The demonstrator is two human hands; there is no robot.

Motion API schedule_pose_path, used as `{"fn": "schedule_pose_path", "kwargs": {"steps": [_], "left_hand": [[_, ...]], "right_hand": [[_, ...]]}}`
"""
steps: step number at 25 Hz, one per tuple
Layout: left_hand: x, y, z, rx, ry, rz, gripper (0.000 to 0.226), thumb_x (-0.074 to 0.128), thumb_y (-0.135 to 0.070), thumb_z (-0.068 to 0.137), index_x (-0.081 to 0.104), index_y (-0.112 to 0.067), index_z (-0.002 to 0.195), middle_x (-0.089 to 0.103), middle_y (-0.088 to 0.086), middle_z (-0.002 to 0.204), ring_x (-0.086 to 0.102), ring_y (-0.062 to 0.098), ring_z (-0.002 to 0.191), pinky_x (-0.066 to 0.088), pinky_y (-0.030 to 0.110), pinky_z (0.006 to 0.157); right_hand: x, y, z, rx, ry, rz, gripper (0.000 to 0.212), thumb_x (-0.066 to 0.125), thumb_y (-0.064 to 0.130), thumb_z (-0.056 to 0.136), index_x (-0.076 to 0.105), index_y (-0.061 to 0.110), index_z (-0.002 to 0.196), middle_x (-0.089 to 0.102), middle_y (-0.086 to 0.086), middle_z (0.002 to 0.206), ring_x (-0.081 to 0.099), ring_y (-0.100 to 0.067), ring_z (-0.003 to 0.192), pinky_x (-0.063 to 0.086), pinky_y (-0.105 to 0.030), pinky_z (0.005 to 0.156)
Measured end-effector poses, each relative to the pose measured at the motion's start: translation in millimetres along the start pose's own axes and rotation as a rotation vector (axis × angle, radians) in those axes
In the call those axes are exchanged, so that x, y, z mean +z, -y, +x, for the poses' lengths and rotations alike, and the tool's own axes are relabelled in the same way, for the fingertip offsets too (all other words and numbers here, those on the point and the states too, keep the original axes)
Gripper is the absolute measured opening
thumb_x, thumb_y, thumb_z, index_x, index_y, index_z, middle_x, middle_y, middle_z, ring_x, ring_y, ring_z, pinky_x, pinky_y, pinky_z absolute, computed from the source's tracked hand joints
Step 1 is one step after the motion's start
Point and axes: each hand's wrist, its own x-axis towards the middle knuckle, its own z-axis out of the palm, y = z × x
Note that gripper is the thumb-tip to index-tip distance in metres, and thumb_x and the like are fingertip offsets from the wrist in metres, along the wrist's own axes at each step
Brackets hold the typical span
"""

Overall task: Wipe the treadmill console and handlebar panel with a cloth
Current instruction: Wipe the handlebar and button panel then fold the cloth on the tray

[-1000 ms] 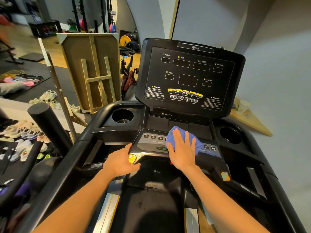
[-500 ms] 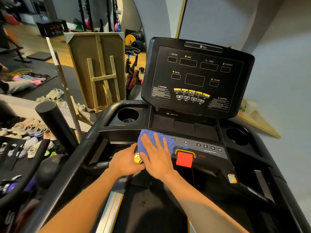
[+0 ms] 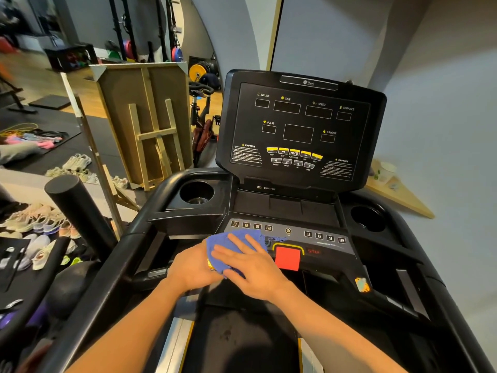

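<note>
The black treadmill console [image 3: 301, 127] stands upright in front of me, its displays dark. Below it runs the grey handlebar panel [image 3: 322, 238] with number keys and a red stop button [image 3: 287, 258]. A blue cloth [image 3: 231, 249] lies on the panel's left end. My right hand [image 3: 252, 265] presses flat on the cloth, fingers spread and pointing left. My left hand [image 3: 193, 267] grips the left end of the handlebar just beside the cloth, partly under it.
Round cup holders sit at the left [image 3: 196, 192] and right [image 3: 368, 215] of the console. A black padded bar [image 3: 78, 211] rises at the left. Several shoes [image 3: 35, 224] lie on the floor, and a wooden board [image 3: 145, 122] leans behind.
My right hand has slid the cloth from the panel's middle to its left end, uncovering the red stop button. My left hand has stayed on the handlebar.
</note>
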Motion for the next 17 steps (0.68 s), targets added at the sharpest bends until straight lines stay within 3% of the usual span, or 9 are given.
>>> {"fn": "schedule_pose_path", "kwargs": {"steps": [4,7,13,17], "left_hand": [[-0.3,0.6,-0.8,-0.102,-0.039,0.027,0.090,0.060,-0.081,0.060,0.046,-0.032,0.134,0.067,-0.015,0.114,0.066,0.012,0.094,0.055,0.026,0.083],[0.3,0.2,-1.2,-0.145,-0.025,0.087,0.105,0.062,-0.074,0.060,0.033,-0.026,0.148,0.064,-0.009,0.126,0.064,0.014,0.103,0.053,0.024,0.085],[-2.2,-3.4,-3.6,-0.160,-0.025,0.090,0.102,0.068,-0.069,0.065,0.030,-0.029,0.150,0.061,-0.009,0.132,0.063,0.012,0.107,0.051,0.024,0.089],[-6.6,-8.6,-6.7,-0.140,-0.021,0.068,0.089,0.071,-0.064,0.069,0.036,-0.032,0.144,0.063,-0.012,0.127,0.060,0.006,0.095,0.050,0.021,0.087]], "right_hand": [[-8.8,-11.6,-16.4,0.008,0.025,-0.060,0.046,0.038,0.042,0.104,0.033,0.042,0.150,0.026,0.024,0.157,0.000,-0.002,0.149,0.001,-0.041,0.123],[-15.2,-19.2,-34.4,0.083,0.021,-0.076,0.049,0.037,0.047,0.102,0.030,0.043,0.150,0.024,0.024,0.158,-0.001,0.000,0.149,0.003,-0.042,0.123],[-23.2,-35.3,-72.1,0.240,-0.039,-0.121,0.052,0.032,0.054,0.102,0.022,0.047,0.152,0.017,0.025,0.159,-0.001,0.000,0.149,0.007,-0.042,0.123],[-25.9,-47.2,-97.5,0.380,-0.114,-0.145,0.051,0.028,0.057,0.102,0.026,0.045,0.151,0.019,0.024,0.159,0.004,-0.002,0.149,0.010,-0.039,0.122]]}}
